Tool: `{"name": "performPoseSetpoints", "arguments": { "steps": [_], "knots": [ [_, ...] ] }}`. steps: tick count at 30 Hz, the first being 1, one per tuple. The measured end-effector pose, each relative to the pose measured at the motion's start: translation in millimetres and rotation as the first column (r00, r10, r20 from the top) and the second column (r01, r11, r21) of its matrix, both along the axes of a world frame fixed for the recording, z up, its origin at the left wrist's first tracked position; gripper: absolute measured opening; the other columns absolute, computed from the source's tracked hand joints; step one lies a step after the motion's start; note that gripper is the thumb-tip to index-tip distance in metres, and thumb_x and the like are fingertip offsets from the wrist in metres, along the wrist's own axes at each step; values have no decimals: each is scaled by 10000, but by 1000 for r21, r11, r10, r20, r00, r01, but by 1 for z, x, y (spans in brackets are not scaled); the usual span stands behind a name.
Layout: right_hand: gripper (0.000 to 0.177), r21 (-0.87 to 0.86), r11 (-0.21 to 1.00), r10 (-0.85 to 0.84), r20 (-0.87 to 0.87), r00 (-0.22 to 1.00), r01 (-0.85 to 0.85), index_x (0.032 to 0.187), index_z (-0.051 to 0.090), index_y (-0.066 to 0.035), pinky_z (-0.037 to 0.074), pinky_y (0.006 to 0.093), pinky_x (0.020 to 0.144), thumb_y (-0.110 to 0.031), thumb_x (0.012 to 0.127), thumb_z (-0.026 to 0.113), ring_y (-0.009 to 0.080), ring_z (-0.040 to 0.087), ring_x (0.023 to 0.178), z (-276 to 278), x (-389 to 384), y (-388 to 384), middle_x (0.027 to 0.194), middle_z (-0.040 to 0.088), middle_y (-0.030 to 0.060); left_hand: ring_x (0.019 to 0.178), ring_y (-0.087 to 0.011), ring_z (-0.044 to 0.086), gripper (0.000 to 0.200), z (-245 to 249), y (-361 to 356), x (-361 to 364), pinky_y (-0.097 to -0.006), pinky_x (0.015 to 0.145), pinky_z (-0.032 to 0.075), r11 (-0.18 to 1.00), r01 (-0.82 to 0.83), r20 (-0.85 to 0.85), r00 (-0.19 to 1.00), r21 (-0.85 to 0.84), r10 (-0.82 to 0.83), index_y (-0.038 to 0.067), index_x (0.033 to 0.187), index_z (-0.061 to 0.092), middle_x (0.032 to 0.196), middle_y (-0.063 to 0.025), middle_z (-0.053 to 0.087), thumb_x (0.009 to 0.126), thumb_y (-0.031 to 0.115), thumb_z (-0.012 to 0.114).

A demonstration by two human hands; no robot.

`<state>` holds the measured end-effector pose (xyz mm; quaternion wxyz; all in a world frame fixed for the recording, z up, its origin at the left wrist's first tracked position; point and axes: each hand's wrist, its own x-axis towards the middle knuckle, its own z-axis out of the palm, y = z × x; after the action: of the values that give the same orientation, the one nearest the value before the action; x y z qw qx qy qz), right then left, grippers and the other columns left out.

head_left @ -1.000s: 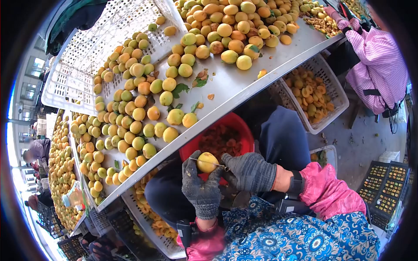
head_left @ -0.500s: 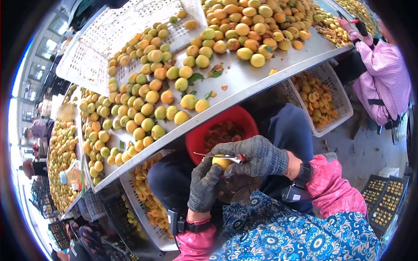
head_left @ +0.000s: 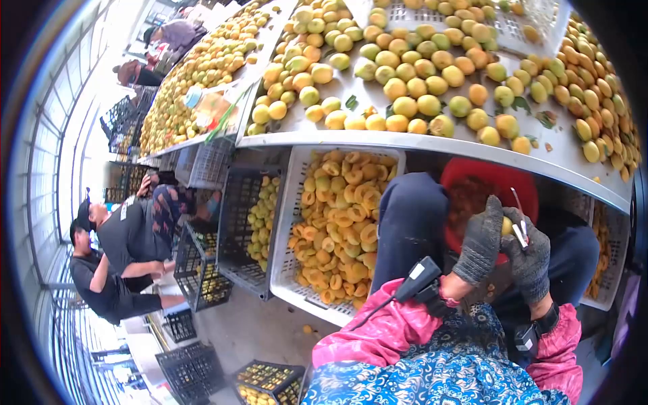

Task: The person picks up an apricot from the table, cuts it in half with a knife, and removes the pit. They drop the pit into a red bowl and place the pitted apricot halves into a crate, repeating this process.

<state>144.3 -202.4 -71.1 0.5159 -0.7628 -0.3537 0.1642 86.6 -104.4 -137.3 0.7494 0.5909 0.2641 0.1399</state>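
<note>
My left hand [head_left: 480, 243], in a grey knit glove, is closed around a yellow apricot [head_left: 506, 226] just in front of my lap. My right hand [head_left: 530, 260], also gloved, grips a small knife [head_left: 518, 214] whose blade points up beside the fruit. Both hands meet over a red bucket [head_left: 486, 179] that holds pits and scraps, under the edge of the metal table [head_left: 418, 138]. Most of the apricot is hidden by my fingers.
Whole apricots [head_left: 418, 67] cover the table. A white crate of halved apricots [head_left: 337, 223] stands under it to my left, with a dark crate [head_left: 253, 216] beside it. Two people [head_left: 118, 256] crouch at far left among black crates [head_left: 192, 371].
My view has swung left, so the white crate of halves and the crouching people show. My hands still hold the apricot and knife, and the blade has turned from lying across the fruit to pointing upward.
</note>
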Motion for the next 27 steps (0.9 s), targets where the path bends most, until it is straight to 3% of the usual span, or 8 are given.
{"name": "performPoseSetpoints", "arguments": {
  "steps": [1,3,5,7,11,18,25,27],
  "knots": [
    [368,-2,1000,-21,-57,998,21,1135,598,14,496,303,768,-226,860,642,154,631,864,1,-4,1,932,672,108,646,-302,625,321,-4,-2,-3,-375,528,482,1000,-16,-9,1000,-5,16,-79,1162,503,758,-179,608,912,122,492],
    [394,-9,1000,-1,-148,989,0,1140,599,13,481,286,760,-285,884,629,116,586,852,-8,-6,3,932,656,80,639,-303,629,415,-19,-1,-4,-359,532,496,576,-98,80,995,812,56,-84,1227,474,768,-162,628,868,112,546],
    [419,-38,996,-89,-193,977,84,1155,592,8,473,280,780,-324,901,612,116,583,879,-18,-5,5,954,652,77,752,-319,638,480,-25,2,-3,-376,637,517,672,3,8,1000,741,-14,-86,1261,455,892,-191,639,833,100,569],
    [441,-23,997,-73,-126,989,71,1162,588,14,464,276,809,-346,909,608,121,578,907,-25,-3,3,981,649,70,912,-346,613,523,-22,-2,6,-411,786,500,994,105,-80,992,22,-103,-88,1281,436,1041,-237,604,817,113,569],
    [490,80,982,-163,-128,978,174,1163,587,35,453,278,851,-378,901,622,135,578,941,-45,4,-6,1037,640,62,819,-262,626,286,2,-6,5,-356,697,470,897,-115,165,985,427,47,-10,1000,560,896,-174,610,1009,215,383],
    [440,67,971,-218,-140,966,229,1150,602,29,445,285,886,-314,878,656,146,580,974,-30,5,2,1052,641,69,959,-193,583,281,16,-7,7,-317,824,474,968,-191,183,958,-163,220,12,1190,520,1057,-104,598,991,199,453],
    [343,11,980,-194,-218,957,201,1134,611,14,477,274,828,-71,808,673,133,597,886,-26,2,-5,960,652,55,876,-112,547,284,-45,-21,21,-260,780,474,936,-277,275,903,-217,331,22,1094,556,982,-40,572,1003,271,455],
    [343,-16,980,-198,-208,958,199,1127,612,11,485,266,805,-14,789,673,126,601,856,-24,1,-7,931,654,51,872,-273,619,283,-90,-20,30,-353,794,490,954,-297,149,942,-48,301,-30,1191,520,998,-182,615,991,150,431]
  ]
}}
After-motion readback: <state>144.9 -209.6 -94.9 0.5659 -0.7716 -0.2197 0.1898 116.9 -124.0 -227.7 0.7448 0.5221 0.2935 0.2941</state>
